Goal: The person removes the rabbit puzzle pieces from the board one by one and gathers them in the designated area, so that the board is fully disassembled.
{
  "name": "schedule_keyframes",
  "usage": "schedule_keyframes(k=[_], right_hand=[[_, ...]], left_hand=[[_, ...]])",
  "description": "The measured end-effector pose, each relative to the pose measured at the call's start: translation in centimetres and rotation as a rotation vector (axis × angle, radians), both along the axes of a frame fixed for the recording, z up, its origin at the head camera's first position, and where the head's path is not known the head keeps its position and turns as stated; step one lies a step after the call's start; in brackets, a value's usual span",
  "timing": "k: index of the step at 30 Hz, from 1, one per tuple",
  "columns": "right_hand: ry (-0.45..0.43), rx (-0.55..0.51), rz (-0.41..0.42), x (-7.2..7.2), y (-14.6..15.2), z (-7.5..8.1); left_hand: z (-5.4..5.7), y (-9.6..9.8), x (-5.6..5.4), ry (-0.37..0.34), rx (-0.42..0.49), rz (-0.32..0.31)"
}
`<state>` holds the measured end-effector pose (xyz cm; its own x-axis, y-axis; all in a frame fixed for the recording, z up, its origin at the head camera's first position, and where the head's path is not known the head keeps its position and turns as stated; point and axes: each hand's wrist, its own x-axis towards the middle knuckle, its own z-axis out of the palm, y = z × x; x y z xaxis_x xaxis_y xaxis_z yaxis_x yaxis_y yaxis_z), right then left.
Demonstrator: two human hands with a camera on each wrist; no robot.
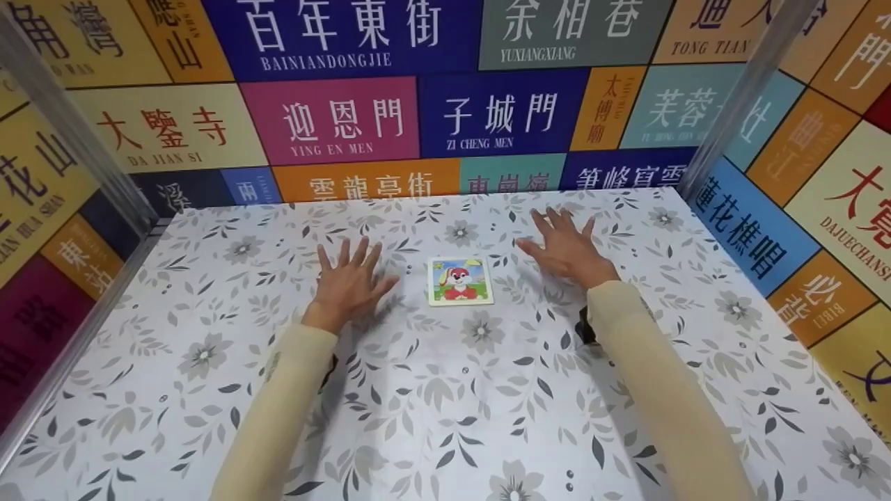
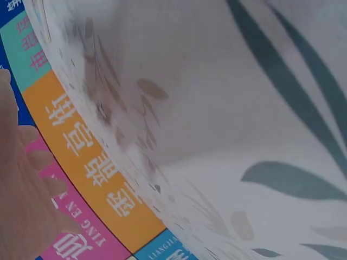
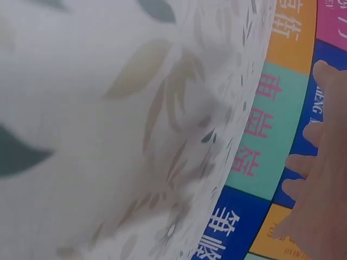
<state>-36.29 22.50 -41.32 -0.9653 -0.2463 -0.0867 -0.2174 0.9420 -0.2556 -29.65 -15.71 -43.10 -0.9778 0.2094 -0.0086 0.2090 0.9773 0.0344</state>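
A small square picture panel (image 1: 460,282), pale-edged and printed with a red-and-white cartoon dog, lies flat near the middle of the table. To its left is my left hand (image 1: 350,282), palm down with the fingers spread, apart from the panel. My right hand (image 1: 567,249) is on the other side, a little farther back, its fingers also spread and holding nothing. Both wrist views catch part of each hand, the left hand (image 2: 27,200) and the right hand (image 3: 328,157), raised over the cloth, with shadows beneath. The panel cannot be made out in the right wrist view.
A white tablecloth (image 1: 431,396) with grey flowers and leaves covers the table. Panels of coloured signs with Chinese characters form a back wall (image 1: 330,118) and side walls. Clear upright posts (image 1: 731,97) stand at the back corners.
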Motion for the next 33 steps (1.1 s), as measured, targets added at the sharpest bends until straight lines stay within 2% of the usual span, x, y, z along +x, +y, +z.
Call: schedule_keyframes(k=[8,16,19,26,29,33], right_hand=[[-0.018,-0.045,0.037,-0.4,-2.7,-0.3],[-0.076,-0.178,0.006,-0.3,-5.6,-0.8],[-0.092,-0.243,0.008,-0.4,-6.6,-1.3],[-0.098,-0.423,0.018,-0.7,-8.3,-2.1],[-0.137,-0.492,-0.007,-0.7,-8.8,-2.3],[-0.217,-0.556,-0.069,-0.7,-9.3,-2.3]], left_hand=[[-0.9,2.9,0.4,-0.028,-0.056,-0.128],[-1.2,6.1,0.9,-0.051,0.065,-0.209],[-1.2,7.2,1.0,-0.081,0.108,-0.220],[-0.9,9.0,1.2,-0.142,0.130,-0.219],[-0.8,9.6,1.5,-0.155,0.151,-0.225],[-0.7,10.5,1.8,-0.136,0.187,-0.236]])
